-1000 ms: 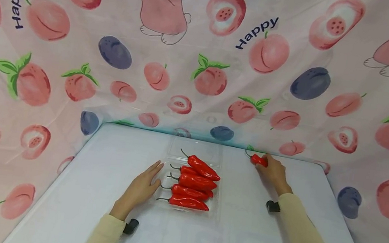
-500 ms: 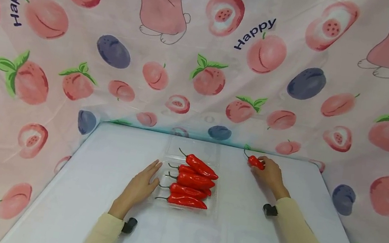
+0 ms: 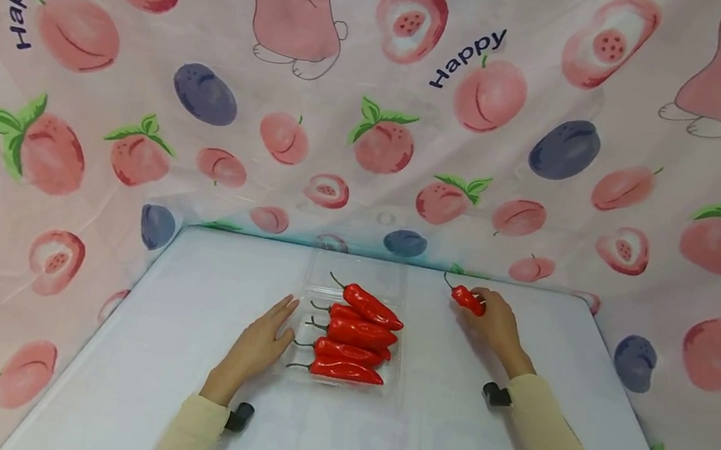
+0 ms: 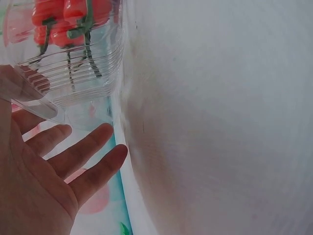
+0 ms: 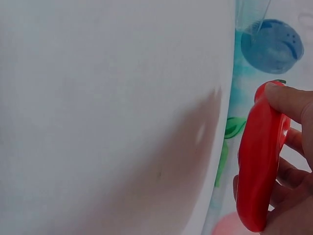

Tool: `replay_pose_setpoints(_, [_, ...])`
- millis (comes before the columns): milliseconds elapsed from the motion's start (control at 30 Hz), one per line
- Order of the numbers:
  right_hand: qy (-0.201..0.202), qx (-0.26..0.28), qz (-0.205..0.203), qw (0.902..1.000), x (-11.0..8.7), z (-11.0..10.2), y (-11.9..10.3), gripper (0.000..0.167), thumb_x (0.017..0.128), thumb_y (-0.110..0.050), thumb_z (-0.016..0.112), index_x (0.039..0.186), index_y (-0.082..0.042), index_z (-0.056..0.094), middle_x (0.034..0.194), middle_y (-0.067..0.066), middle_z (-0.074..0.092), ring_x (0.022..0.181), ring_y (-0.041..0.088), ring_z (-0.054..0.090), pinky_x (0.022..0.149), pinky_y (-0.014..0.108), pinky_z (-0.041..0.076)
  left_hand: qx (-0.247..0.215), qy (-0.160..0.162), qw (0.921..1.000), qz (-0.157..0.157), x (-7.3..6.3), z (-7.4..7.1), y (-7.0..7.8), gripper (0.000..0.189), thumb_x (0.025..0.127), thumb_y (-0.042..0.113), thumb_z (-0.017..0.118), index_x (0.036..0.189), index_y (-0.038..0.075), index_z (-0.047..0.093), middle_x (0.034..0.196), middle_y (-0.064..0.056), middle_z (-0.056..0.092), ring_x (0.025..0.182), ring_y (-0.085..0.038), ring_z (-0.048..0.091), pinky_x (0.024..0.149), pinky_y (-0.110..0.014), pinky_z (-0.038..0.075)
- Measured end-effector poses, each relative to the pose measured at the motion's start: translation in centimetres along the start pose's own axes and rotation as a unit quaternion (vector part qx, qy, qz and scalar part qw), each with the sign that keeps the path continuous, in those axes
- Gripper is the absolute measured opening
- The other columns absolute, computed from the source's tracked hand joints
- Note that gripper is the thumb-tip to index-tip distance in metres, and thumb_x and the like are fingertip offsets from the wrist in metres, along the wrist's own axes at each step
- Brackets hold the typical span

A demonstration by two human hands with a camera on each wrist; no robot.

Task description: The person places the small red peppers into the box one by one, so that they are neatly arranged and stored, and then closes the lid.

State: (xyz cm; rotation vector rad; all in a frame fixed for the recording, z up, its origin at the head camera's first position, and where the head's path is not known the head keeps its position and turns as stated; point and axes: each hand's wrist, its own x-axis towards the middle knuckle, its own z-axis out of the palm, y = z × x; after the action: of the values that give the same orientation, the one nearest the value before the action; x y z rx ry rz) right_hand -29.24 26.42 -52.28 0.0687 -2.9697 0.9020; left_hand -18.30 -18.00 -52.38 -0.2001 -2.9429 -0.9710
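Pinched between the thumb and fingers of my right hand [image 3: 497,323] is a red chili pepper [image 5: 259,161], its thin stem pointing to the back left in the head view. Several more red peppers [image 3: 359,332] lie in a clear plastic box [image 3: 400,373], stacked crosswise with stems to the left. The uppermost one slants across the back of the pile. My left hand [image 3: 256,347] rests at the left side of the box, fingers spread and straight. In the left wrist view, its thumb overlaps the ribbed clear wall [image 4: 83,93].
The clear lid [image 3: 356,277] of the box stands open behind it, toward the back edge of the white table [image 3: 196,310]. A fruit-print cloth [image 3: 309,195] hangs behind and along the sides of the table.
My right hand has shifted slightly left toward the box with the chili pepper. The left hand stays beside the box. The whole head view has drifted a little.
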Motion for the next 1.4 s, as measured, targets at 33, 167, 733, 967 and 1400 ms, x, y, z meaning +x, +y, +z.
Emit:
replay_pose_setpoints(33, [0.002,-0.002,-0.003,1.0,-0.1,0.0,-0.1,0.051,0.091,-0.023,0.069,0.135,-0.005,0.05,0.125,0.021,0.056,0.112,0.037,0.053,0.097,0.054,0.051,0.0,0.001,1.0,0.0,0.0,0.0,0.0,0.056,0.096,0.022,0.056,0.15,0.016,0.042,0.159,-0.003,0.036,0.142,-0.031,0.043,0.112,-0.053,0.039])
replay_pose_setpoints(167, [0.008,-0.004,-0.007,0.9999,-0.4,0.1,-0.5,0.051,0.091,-0.024,0.069,0.135,-0.006,0.051,0.125,0.02,0.057,0.112,0.037,0.053,0.097,0.054,0.051,-0.005,0.001,1.0,-0.002,-0.1,-0.1,0.1,0.055,0.096,0.021,0.056,0.15,0.015,0.043,0.159,-0.003,0.036,0.141,-0.032,0.043,0.112,-0.053,0.039])
replay_pose_setpoints(733, [0.044,0.029,-0.035,0.998,-2.0,0.3,-2.5,0.052,0.094,-0.03,0.065,0.137,-0.007,0.05,0.124,0.02,0.061,0.102,0.032,0.057,0.087,0.049,0.057,-0.004,-0.002,1.0,-0.008,-0.2,0.0,0.1,0.056,0.097,0.022,0.056,0.15,0.016,0.042,0.16,-0.003,0.035,0.142,-0.032,0.042,0.113,-0.053,0.038])
replay_pose_setpoints(967, [0.047,0.03,-0.057,0.9968,-2.1,0.4,-2.7,0.047,0.096,-0.03,0.062,0.136,-0.008,0.051,0.121,0.02,0.063,0.098,0.032,0.058,0.084,0.047,0.055,-0.004,-0.003,0.9999,-0.01,-0.1,-0.1,0.3,0.056,0.096,0.022,0.056,0.15,0.016,0.042,0.16,-0.003,0.036,0.142,-0.032,0.042,0.113,-0.053,0.038])
replay_pose_setpoints(1400, [0.044,0.036,-0.07,0.9959,-2.1,0.8,-3.4,0.053,0.091,-0.029,0.07,0.137,-0.011,0.05,0.121,0.018,0.063,0.096,0.03,0.058,0.085,0.048,0.056,-0.004,0.0,1.0,-0.003,-0.1,-0.1,0.2,0.056,0.096,0.022,0.056,0.15,0.015,0.041,0.159,-0.004,0.036,0.141,-0.032,0.043,0.113,-0.054,0.039])
